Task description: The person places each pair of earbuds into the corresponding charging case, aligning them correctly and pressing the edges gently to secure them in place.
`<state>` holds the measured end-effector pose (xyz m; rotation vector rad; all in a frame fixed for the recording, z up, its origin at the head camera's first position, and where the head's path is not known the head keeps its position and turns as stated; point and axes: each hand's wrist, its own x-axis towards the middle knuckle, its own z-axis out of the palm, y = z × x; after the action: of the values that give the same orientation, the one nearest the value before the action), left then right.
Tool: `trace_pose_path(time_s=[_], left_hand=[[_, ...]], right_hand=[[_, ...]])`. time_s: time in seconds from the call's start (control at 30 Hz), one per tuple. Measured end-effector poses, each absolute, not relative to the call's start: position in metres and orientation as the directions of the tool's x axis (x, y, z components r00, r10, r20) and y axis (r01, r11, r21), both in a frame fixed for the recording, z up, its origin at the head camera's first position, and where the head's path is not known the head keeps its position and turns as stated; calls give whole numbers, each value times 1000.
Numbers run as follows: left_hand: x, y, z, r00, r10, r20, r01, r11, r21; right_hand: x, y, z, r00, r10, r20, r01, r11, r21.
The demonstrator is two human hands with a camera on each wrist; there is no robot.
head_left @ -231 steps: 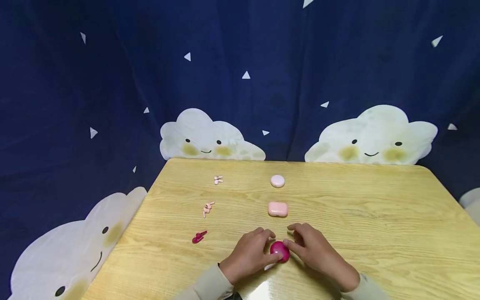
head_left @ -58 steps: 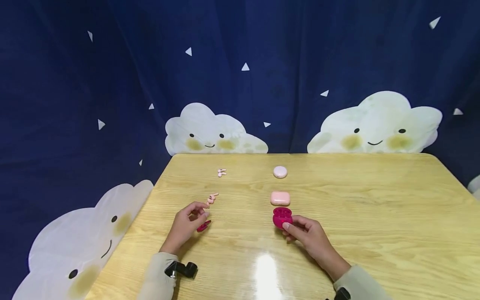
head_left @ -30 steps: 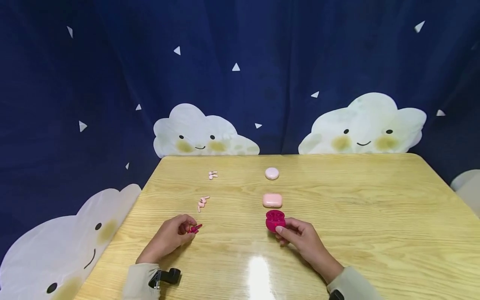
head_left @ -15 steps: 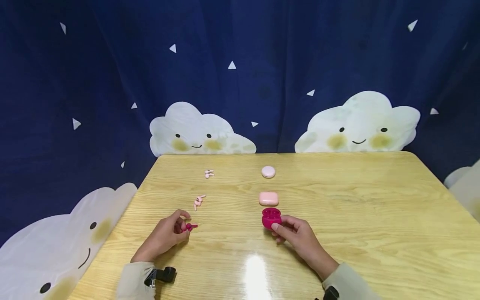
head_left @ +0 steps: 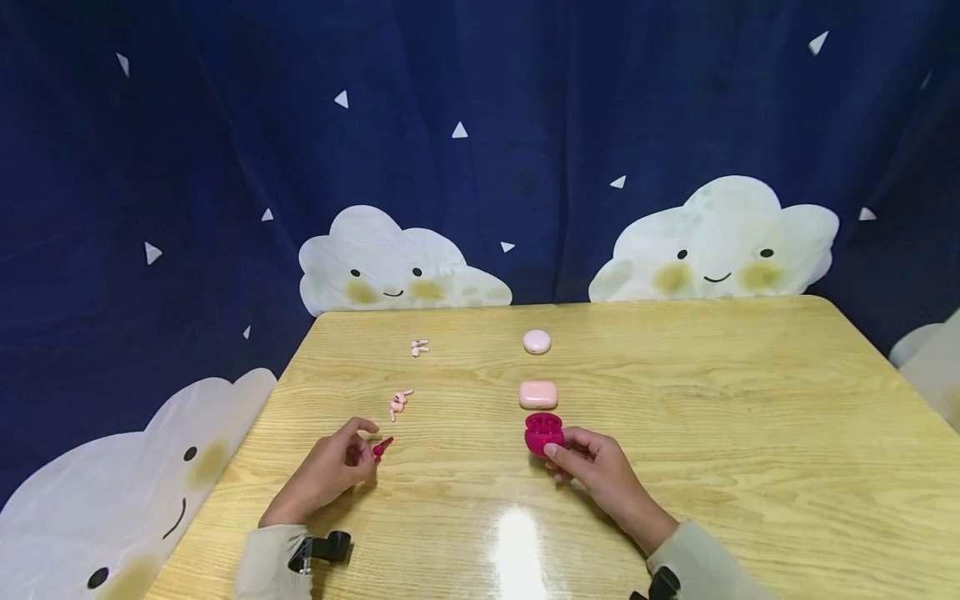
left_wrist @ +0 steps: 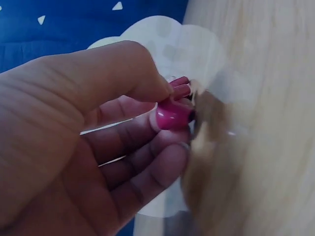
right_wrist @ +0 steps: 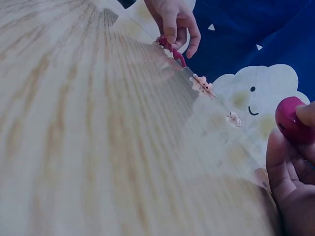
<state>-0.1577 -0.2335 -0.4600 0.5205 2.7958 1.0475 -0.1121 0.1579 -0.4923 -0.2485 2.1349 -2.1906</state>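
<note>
My left hand [head_left: 326, 475] is at the left of the table, its thumb and a finger pinching a magenta earbud [left_wrist: 170, 117] close over the wood. Two stems [left_wrist: 181, 90] show at the fingertips in the left wrist view, and a second magenta earbud [right_wrist: 178, 59] appears right by that hand in the right wrist view. At the middle, my right hand [head_left: 607, 483] grips a magenta earbud case [head_left: 543, 440], thumb on its front. The case's lid stands raised and its inside faces me.
Beyond the magenta case lie a closed pink case [head_left: 538, 395] and a round pale pink case [head_left: 537, 342]. Pink earbuds [head_left: 400, 403] lie just past my left hand, with pale pink earbuds [head_left: 418, 347] farther back. A dark blue curtain [head_left: 450, 167] hangs behind the wooden table [head_left: 712, 400].
Earlier both hands were at the closed magenta case. It is now opened and held up by the right hand; the left hand has moved left and taken a magenta earbud, which has turned slightly.
</note>
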Motion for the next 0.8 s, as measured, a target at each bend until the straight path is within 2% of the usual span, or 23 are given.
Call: trace_pose_path(time_s=[0.13,0.27,0.5,0.8], left_hand=[[-154,-238,-452,-938,347,-5,265,725,636],[-153,-233,-440,-936,350,41,301,734,609],[-172,-190,-420,-827,535,171,529,640,558],[-193,-124,-392,-751,633,191,615,562,553]], right_hand=[[-113,156,-492,-982,-177,66,-61,-34,-998],[-113,156,-492,-984,-165,62,-59,-24,-998],[-113,161,-490,-989,-141,43,-44,2,-999],[-113,158,-491,-988,-152,38,-38,-6,-999]])
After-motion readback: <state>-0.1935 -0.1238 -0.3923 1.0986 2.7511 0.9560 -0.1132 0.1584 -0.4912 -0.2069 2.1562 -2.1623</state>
